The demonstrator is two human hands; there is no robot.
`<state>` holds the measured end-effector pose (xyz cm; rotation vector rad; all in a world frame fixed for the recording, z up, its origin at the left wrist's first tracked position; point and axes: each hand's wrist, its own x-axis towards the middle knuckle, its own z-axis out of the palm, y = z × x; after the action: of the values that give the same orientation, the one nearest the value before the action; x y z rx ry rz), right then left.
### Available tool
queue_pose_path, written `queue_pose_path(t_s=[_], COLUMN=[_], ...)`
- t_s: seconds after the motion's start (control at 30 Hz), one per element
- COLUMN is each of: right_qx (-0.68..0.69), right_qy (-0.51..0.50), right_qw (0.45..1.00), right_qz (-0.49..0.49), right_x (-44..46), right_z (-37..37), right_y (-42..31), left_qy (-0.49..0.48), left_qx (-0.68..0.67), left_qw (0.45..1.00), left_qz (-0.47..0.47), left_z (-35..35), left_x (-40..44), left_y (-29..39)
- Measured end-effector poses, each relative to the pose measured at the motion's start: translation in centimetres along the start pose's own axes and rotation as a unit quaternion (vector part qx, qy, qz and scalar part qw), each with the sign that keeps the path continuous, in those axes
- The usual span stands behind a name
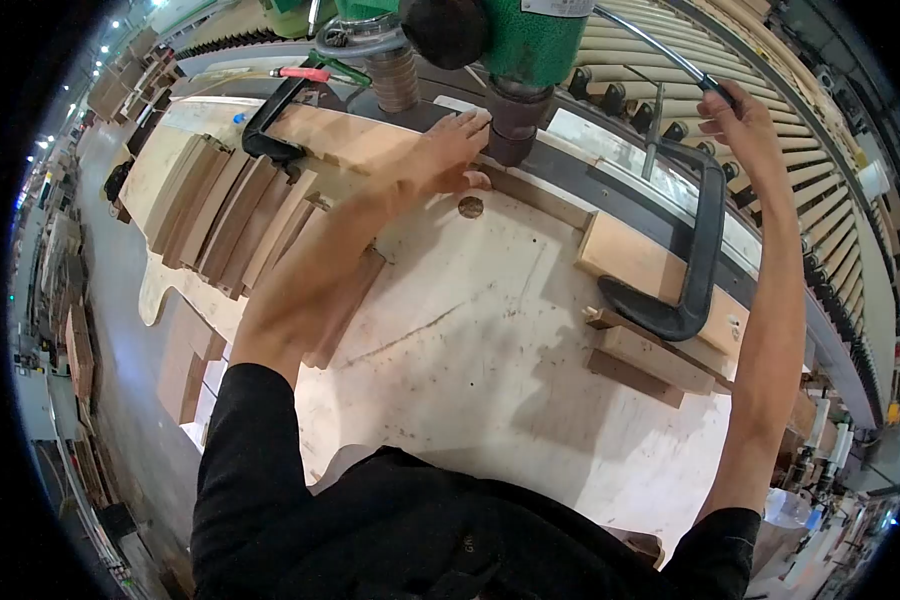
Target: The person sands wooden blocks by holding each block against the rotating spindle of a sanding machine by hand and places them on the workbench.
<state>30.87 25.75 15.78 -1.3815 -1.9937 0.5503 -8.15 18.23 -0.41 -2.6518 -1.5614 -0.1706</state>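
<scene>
Below the spindle of a green drilling machine (535,50), my left hand (452,155) lies with its fingers spread against the long wooden strip (540,196) at the back of the pale board (450,320). My right hand (735,115) is raised at the upper right, its fingers wrapped round the black end of a metal lever (660,48) that runs up to the machine. A round hole (470,207) shows in the board just below my left hand. Black clamps (705,250) hold light wooden blocks (630,255) on either side.
Many wooden pieces (225,215) stand in a row on the left, partly behind my left forearm. A few more (650,360) lie at the right beside the clamp. A roller conveyor (770,130) runs behind on the right. A red-tipped air nozzle (300,74) rests at the back left.
</scene>
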Motion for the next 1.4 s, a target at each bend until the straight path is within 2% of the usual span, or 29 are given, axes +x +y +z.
queue_pose_path(t_s=[0.1, 0.2, 0.3, 0.33, 0.43, 0.5, 0.53, 0.63, 0.7, 0.73, 0.83, 0.87, 0.9, 0.97, 1.0, 1.03, 1.1, 1.17, 1.2, 1.3, 1.4], right_qx=[-0.052, -0.107, -0.123, -0.129, -0.154, -0.119, -0.103, -0.147, -0.104, -0.105, -0.120, -0.076, -0.031, 0.003, 0.039, -0.016, -0.001, -0.039, 0.004, 0.034, 0.117], right_qy=[-0.021, -0.034, -0.049, -0.070, -0.086, -0.076, -0.070, -0.106, -0.099, -0.099, -0.053, -0.061, -0.069, 0.003, 0.007, 0.000, 0.025, 0.018, 0.047, 0.047, 0.056], right_qw=[0.998, 0.993, 0.989, 0.985, 0.981, 0.987, 0.989, 0.983, 0.990, 0.989, 0.988, 0.994, 0.997, 1.000, 0.999, 1.000, 0.997, 0.995, 0.998, 0.998, 0.990], right_qz=[-0.014, -0.039, -0.061, -0.095, -0.087, -0.081, -0.077, 0.019, 0.004, -0.013, -0.075, -0.055, -0.031, 0.010, -0.023, -0.021, -0.072, -0.095, -0.048, -0.032, -0.049], right_x=[0.5, 1.0, 2.3, 3.1, 6.5, 7.3, 7.5, 9.1, 9.0, 8.3, 5.7, 3.9, 2.4, 0.8, 0.5, 0.3, -0.3, 1.3, 0.2, 0.4, 0.8], right_z=[0.8, 4.7, 9.9, 11.4, 16.5, 18.6, 19.6, 21.3, 21.7, 20.4, 16.8, 14.2, 11.4, 7.0, 4.5, 1.9, -0.9, -2.2, -2.3, -1.8, -1.1], right_y=[1.2, 2.9, 4.3, 4.6, 5.6, 4.5, 3.8, 2.9, 4.5, 4.3, 5.9, 5.5, 4.7, 4.5, 4.3, 3.0, 0.1, 0.1, -2.1, -1.6, -0.7], left_qy=[-0.053, -0.032, 0.056, 0.053, 0.055, 0.080, 0.054, 0.121, 0.073, 0.056, 0.177, 0.200, 0.173, 0.105, 0.142, 0.172, 0.239, 0.297, 0.324, 0.171, 0.184], left_qx=[0.003, 0.006, -0.025, -0.024, -0.025, -0.027, -0.040, -0.093, -0.111, -0.114, -0.029, -0.053, -0.059, -0.075, -0.066, -0.029, 0.044, -0.032, -0.068, -0.110, -0.104], left_qw=[0.998, 0.999, 0.998, 0.998, 0.998, 0.996, 0.998, 0.986, 0.990, 0.991, 0.984, 0.978, 0.981, 0.978, 0.979, 0.977, 0.965, 0.950, 0.939, 0.962, 0.963], left_qz=[-0.019, -0.016, 0.017, 0.015, 0.011, 0.011, 0.012, 0.070, 0.044, 0.034, 0.019, -0.016, -0.068, -0.161, -0.128, -0.120, -0.097, -0.088, -0.088, -0.181, -0.166], left_z=[-1.8, -2.1, -0.8, -0.8, -0.8, -0.3, -0.3, 0.4, -0.8, -1.9, 1.0, 1.4, 0.8, -0.3, 2.3, 4.1, 6.2, 6.5, 6.4, 3.9, 3.6], left_x=[0.2, 0.3, 0.1, 0.2, 0.2, 0.3, 0.5, 0.6, 0.0, 0.0, -1.0, -1.6, -2.2, -3.3, -3.7, -4.0, -4.1, -4.0, -4.0, -5.6, -8.8], left_y=[0.7, 0.7, 0.1, 0.0, 0.0, -0.1, -0.4, -1.0, 0.0, 0.3, 0.3, 1.1, 2.5, 5.5, 5.4, 5.7, 6.4, 6.5, 6.5, 7.7, 7.3])
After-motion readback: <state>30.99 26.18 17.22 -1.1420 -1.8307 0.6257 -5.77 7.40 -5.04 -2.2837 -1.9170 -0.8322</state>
